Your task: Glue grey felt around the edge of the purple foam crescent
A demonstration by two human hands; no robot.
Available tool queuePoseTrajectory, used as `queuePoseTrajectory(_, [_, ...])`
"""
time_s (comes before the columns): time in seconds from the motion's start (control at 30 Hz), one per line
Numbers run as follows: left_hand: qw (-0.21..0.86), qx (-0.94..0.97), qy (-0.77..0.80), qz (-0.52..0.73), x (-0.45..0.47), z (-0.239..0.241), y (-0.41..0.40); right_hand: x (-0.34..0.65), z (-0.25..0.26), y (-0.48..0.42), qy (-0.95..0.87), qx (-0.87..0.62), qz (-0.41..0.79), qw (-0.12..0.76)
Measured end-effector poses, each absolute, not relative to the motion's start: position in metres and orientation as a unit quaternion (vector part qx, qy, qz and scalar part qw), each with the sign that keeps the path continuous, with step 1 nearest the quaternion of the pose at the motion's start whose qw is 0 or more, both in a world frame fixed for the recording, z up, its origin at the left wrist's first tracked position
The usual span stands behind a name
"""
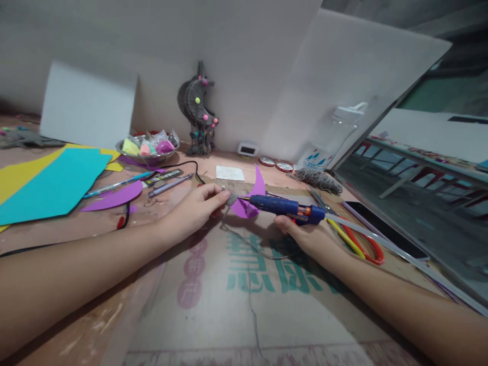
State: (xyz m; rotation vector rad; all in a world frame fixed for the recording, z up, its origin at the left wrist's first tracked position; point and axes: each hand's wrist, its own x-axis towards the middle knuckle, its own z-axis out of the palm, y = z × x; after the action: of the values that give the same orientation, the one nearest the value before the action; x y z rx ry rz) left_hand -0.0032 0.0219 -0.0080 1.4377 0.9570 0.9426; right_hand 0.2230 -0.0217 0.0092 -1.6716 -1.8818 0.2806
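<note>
My left hand pinches the end of a curved purple paper crescent, where grey yarn is wound round it. My right hand grips a blue hot glue gun; its fingers are partly hidden. The gun's nozzle points left and meets the crescent close to my left fingertips; whether it touches cannot be made out. A long clear glue stick runs out of the gun's back. Loose yarn trails from the crescent down over the printed cardboard.
Scissors and a phone lie at right, near a yarn bundle and a bottle. Cyan paper, pens and a bowl are left. A decorated moon stands behind.
</note>
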Motion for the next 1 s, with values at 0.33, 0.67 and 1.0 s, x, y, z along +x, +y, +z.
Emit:
queuePoseTrajectory(0.33, [0.547,0.614,0.418,0.386,-0.0041,-0.0104,0.0228,0.2220,0.0089,-0.0215,-0.703,-0.639,0.108,0.292])
queuePoseTrajectory(0.67, [0.542,0.625,0.407,0.387,-0.0045,-0.0100,0.0231,0.2244,0.0061,-0.0197,-0.687,-0.659,0.112,0.285])
queuePoseTrajectory(1.0, [0.554,0.599,0.420,0.398,-0.0026,-0.0044,0.0204,0.2268,0.0058,-0.0248,-0.695,-0.655,0.107,0.278])
